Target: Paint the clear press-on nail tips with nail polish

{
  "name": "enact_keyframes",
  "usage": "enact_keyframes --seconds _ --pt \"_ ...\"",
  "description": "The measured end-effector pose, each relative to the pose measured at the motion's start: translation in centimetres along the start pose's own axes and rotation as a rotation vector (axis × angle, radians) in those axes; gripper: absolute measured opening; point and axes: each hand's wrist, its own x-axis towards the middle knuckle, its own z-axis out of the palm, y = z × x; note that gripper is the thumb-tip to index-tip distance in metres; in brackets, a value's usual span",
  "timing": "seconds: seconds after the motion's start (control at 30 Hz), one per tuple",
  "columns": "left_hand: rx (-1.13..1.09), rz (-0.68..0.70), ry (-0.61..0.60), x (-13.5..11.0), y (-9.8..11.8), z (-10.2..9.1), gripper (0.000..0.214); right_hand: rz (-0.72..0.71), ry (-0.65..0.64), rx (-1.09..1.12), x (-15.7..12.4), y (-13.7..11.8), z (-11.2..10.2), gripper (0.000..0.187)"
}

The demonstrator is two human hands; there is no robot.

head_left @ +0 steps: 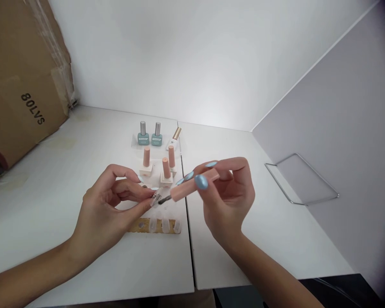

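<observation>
The clear nail tip (155, 199) lay between my two hands, just above the worktop (231, 267), with my left hand (114, 199) the nearer: I had it pinched at the ends of thumb and finger, on that hand's right side. The brush (165, 199) met this spot from the right, its bristles at the nail tip's right edge; whether they touched, I could not tell. Brush and pink handle (192, 187) shared one long axis, sloping from far right to near left, bristles at the near-left end. My right hand (229, 196) gripped the handle between thumb and fingers.

Nearer to me, a gold strip (144, 226) ran left to right, bearing further clear pieces (165, 225). On the far side stood three pink-capped bottles (166, 171); beyond them, a clear tray (134, 143) carried two teal bottles (157, 139), upright, and a gold-capped white bottle (172, 144), slanting right. A cardboard box (25, 77) occupied the far left; a wire frame (279, 182) lay well apart, to the right.
</observation>
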Motion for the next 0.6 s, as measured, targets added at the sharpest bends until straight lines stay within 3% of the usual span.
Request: enact_keyframes --seconds 0.1,0.4,0.6 --pt "0.025 0.016 0.007 0.02 0.24 0.16 0.034 0.001 -0.066 -0.011 -0.03 -0.33 0.07 0.024" --pt "0.064 0.072 0.010 -0.47 -0.45 -0.10 0.033 0.057 0.070 -0.050 0.37 -0.09 -0.12 0.024" --pt "0.085 0.065 0.022 -0.19 0.07 0.37 0.032 -0.019 -0.067 0.008 -0.13 -0.55 0.22 0.024"
